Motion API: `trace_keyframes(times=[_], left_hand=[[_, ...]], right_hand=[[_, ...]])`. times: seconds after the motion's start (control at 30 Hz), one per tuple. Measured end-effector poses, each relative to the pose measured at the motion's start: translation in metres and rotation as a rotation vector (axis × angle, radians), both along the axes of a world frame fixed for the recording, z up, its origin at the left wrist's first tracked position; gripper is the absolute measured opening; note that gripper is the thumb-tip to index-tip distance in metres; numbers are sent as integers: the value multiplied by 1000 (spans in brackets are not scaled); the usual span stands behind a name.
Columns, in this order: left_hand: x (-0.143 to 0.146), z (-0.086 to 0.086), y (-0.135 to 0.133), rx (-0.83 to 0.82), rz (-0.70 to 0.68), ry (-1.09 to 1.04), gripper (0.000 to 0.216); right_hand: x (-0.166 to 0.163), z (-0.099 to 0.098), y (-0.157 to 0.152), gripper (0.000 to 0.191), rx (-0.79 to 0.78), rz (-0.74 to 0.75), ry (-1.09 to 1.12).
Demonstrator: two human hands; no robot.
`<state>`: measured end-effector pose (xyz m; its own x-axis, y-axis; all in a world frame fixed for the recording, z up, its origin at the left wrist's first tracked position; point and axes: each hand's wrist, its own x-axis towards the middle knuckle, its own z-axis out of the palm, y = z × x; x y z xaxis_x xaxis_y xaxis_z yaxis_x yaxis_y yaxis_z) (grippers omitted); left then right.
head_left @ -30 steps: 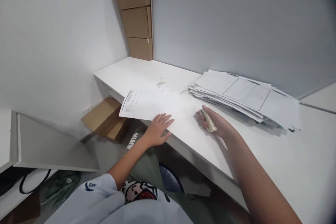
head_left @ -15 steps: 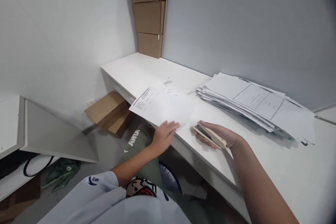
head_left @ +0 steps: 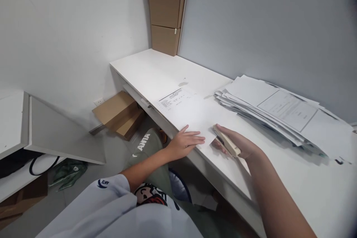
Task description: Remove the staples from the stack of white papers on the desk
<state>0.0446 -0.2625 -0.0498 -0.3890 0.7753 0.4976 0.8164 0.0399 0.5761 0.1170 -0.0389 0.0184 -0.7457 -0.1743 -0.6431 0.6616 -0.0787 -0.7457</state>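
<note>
A printed sheet of paper (head_left: 184, 109) lies on the white desk (head_left: 145, 68), its near edge by the desk's front edge. My left hand (head_left: 185, 143) rests flat on the sheet's near edge, fingers stretched out and a little apart. In my right hand (head_left: 242, 143) is a beige stapler (head_left: 228, 142), thumb on top and fingers underneath. The stapler's front end is at the sheet's right corner; whether the paper is between its jaws I cannot tell.
A thick, uneven stack of papers (head_left: 276, 111) sits at the back right against the grey partition. Cardboard boxes (head_left: 166, 7) are piled at the desk's far end. Another open carton (head_left: 117, 109) stands below on the left, near a white cabinet door (head_left: 61, 134).
The sheet has turned and shifted right, towards the stapler. My left hand has moved right with it and spread its fingers. My right hand still grips the stapler, now tilted more.
</note>
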Motion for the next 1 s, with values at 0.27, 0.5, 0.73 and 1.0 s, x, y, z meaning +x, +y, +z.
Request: trace_keyframes(times=[0.27, 0.5, 0.73, 1.0], left_hand=[[-3, -2, -1, 115, 17, 137, 31], [-24, -43, -58, 71, 607, 92, 53], [-87, -108, -91, -924, 911, -486, 73], [-121, -121, -75, -997, 899, -496, 74]], right_hand=[[-2, 1, -7, 59, 45, -101, 93], [-3, 5, -11, 60, 59, -82, 166], [-4, 7, -13, 60, 78, -112, 153], [-5, 3, -13, 61, 96, -109, 171]])
